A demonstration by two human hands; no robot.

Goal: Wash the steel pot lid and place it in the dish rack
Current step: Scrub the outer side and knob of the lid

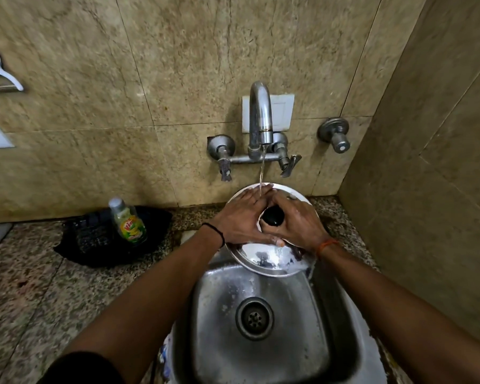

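A round steel pot lid (272, 259) with a black knob (273, 216) is held above the far end of the steel sink (222, 289), under the running tap (261, 117). My left hand (241, 217) lies flat on the lid's top, left of the knob, with the thin water stream falling on its fingers. My right hand (297, 220) lies on the lid to the right of the knob, fingers curled toward it. Both hands press on the lid; its wet front part shows below them. No dish rack is in view.
A green dish soap bottle (128, 221) stands on a black mat (100, 239) on the speckled granite counter (25, 286) to the left. Two tap handles (225, 164) flank the spout, and a separate valve (337, 137) sits on the wall right. A tiled side wall closes the right.
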